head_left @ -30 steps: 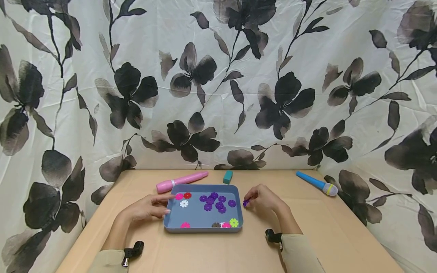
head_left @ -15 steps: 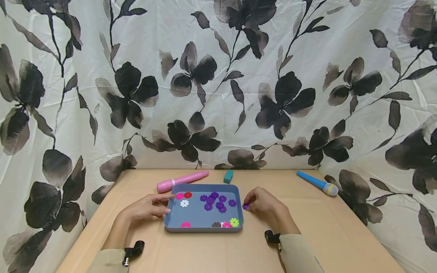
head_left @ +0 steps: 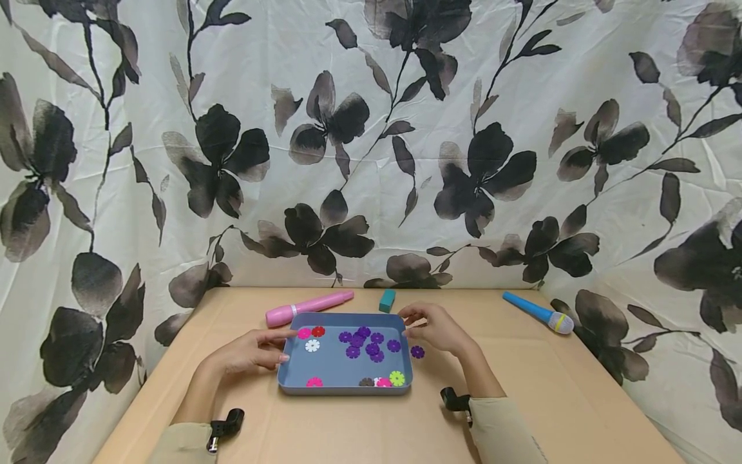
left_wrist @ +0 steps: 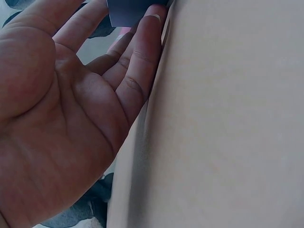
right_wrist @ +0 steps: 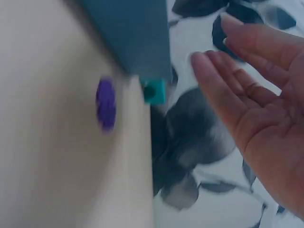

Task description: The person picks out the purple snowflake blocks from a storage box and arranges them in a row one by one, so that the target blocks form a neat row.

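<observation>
A grey-blue tray (head_left: 336,366) holds several purple flower-shaped pieces (head_left: 373,348), plus pink ones, a red (head_left: 318,331), a white (head_left: 312,346), a brown and a lime-green one (head_left: 397,378). My left hand (head_left: 246,352) holds the tray's left side, thumb and index finger at the rim; the left wrist view shows other fingers against the tray's corner (left_wrist: 135,12). One purple flower-shaped piece (head_left: 417,352) lies on the table just right of the tray. Above and beyond it, my right hand (head_left: 435,328) has fingers extended at the tray's right rim, holding nothing.
Behind the tray lie a pink marker-like tube (head_left: 310,309) and a small teal block (head_left: 387,301). A blue toy microphone (head_left: 539,312) is at the far right of the tan table (head_left: 556,399). A floral curtain (head_left: 371,161) hangs behind.
My right hand has let go of the purple flower-shaped piece, leaving it on the table, and moved up and left to the tray's rim. The left hand stays put.
</observation>
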{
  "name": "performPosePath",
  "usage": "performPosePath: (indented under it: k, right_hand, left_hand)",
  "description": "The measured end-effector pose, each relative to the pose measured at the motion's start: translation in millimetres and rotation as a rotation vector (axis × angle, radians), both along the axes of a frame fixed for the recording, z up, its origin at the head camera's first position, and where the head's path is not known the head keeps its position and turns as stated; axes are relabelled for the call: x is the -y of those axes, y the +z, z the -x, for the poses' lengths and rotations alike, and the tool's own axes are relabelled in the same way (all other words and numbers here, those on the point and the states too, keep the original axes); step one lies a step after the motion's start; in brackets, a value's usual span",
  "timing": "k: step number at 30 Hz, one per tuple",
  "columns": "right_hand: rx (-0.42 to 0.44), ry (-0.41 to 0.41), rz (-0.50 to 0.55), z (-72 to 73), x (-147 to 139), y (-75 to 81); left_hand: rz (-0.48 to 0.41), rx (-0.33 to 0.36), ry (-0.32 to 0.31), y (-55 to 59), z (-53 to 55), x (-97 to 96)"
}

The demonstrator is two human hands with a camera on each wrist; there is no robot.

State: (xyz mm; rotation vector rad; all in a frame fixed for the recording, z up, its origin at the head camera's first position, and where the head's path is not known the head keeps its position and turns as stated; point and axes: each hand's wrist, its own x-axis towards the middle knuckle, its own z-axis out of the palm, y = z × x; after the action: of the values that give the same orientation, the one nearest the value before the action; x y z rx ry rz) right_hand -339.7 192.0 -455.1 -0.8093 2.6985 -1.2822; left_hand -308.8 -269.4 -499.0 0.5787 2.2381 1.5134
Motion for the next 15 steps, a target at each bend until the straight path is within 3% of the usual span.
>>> performPosePath:
  k: [7,15]
  right_hand:
    - [0.156,0.066,-0.028,-8.8,37,0.5]
    - [0.035,0.1,-0.241,-13.6,64,-5.1]
  left_hand:
    - [-0.003,0.01,0.008,-0.6,-1.1,0.0]
    - [0.008,0.01,0.013,1.7,-1.4,0.2]
